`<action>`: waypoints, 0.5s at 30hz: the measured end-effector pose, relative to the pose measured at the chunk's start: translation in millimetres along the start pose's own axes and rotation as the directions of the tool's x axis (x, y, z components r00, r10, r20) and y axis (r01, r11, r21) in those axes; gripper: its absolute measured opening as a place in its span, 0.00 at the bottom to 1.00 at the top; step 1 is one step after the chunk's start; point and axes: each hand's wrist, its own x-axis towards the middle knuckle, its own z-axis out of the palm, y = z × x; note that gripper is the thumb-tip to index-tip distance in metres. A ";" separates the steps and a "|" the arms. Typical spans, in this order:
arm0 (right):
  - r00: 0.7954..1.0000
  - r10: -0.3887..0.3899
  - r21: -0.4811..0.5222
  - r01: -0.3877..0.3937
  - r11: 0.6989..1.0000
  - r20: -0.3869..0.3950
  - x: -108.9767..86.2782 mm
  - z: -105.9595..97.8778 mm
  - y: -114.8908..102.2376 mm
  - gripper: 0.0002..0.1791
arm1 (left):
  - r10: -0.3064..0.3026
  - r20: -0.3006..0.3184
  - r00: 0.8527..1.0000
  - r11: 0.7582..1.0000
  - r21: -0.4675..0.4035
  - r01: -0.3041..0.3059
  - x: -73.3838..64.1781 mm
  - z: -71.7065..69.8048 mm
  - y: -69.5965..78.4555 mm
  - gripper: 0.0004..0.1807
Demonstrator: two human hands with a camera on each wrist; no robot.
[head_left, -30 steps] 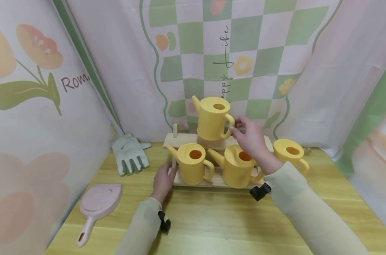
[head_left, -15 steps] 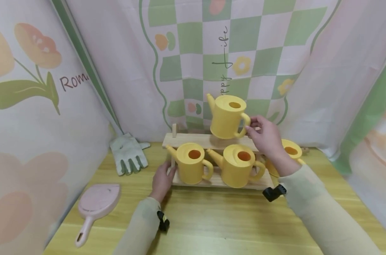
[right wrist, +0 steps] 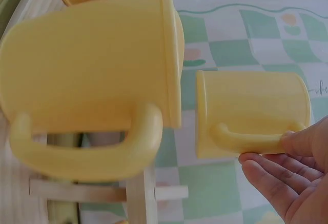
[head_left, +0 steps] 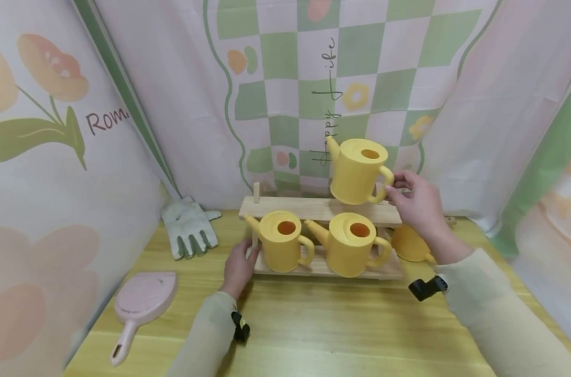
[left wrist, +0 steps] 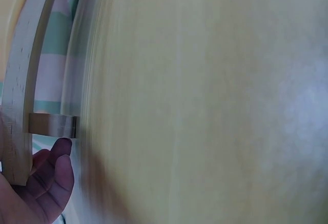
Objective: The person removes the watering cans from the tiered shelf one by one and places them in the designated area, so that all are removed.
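My right hand (head_left: 419,204) pinches the handle of a yellow watering can (head_left: 358,173) between thumb and fingers. The can is upright at the right part of the wooden rack's upper shelf (head_left: 290,208), its base overlapping the board in the head view. Two more yellow watering cans, a left one (head_left: 279,246) and a right one (head_left: 349,248), stand on the lower shelf, spouts to the left. My left hand (head_left: 238,267) holds the left end of the rack; in the left wrist view its fingers (left wrist: 64,175) curl round the wooden end piece (left wrist: 18,131).
Another yellow watering can (head_left: 410,245) stands on the table right of the rack, partly hidden by my right hand. A work glove (head_left: 188,225) and a pink dustpan (head_left: 146,298) lie at the left. A patterned curtain (head_left: 314,99) hangs close behind the rack.
My right hand has moved to the right with the watering can, along the upper shelf. It now covers more of the can on the table. The left hand stays at the rack.
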 end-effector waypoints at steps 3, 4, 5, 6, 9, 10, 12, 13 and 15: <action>1.000 -0.004 -0.006 0.004 1.000 -0.012 -2.4 -6.1 5.1 0.17 | -0.001 -0.001 1.000 1.000 -0.005 0.001 0.4 0.0 -0.2 0.21; 1.000 -0.003 -0.009 0.003 1.000 -0.016 -3.3 -8.3 6.6 0.17 | 0.005 -0.002 1.000 1.000 -0.003 -0.005 0.4 0.0 -0.4 0.21; 1.000 -0.002 -0.011 0.001 1.000 -0.019 -4.3 -10.4 8.0 0.17 | 0.011 -0.005 1.000 1.000 -0.002 -0.011 0.5 0.0 -0.6 0.20; 1.000 0.000 -0.019 -0.001 1.000 -0.024 -5.5 -12.4 9.4 0.17 | 0.013 -0.007 1.000 1.000 -0.001 -0.013 0.6 0.1 -0.8 0.20; 0.999 0.011 -0.038 -0.012 0.999 -0.032 -8.5 -19.1 13.1 0.17 | 0.018 -0.009 1.000 1.000 0.002 -0.018 0.4 0.1 -1.4 0.20; 0.999 0.019 -0.039 -0.020 0.999 -0.032 -9.4 -21.5 14.5 0.18 | 0.015 -0.008 1.000 1.000 0.001 -0.015 0.5 0.2 -1.5 0.20; 0.999 0.035 -0.043 -0.036 0.998 -0.035 -11.3 -26.0 16.9 0.18 | 0.006 -0.004 1.000 1.000 0.001 -0.006 0.7 0.6 -1.8 0.20; 0.999 0.042 -0.039 -0.043 0.998 -0.032 -12.0 -28.5 18.2 0.18 | 0.004 -0.003 1.000 1.000 0.002 -0.004 0.8 0.6 -1.8 0.20; 0.998 0.049 -0.043 -0.050 0.998 -0.034 -13.7 -33.3 20.7 0.18 | -0.003 -0.001 1.000 1.000 0.000 0.003 1.1 0.6 -1.7 0.21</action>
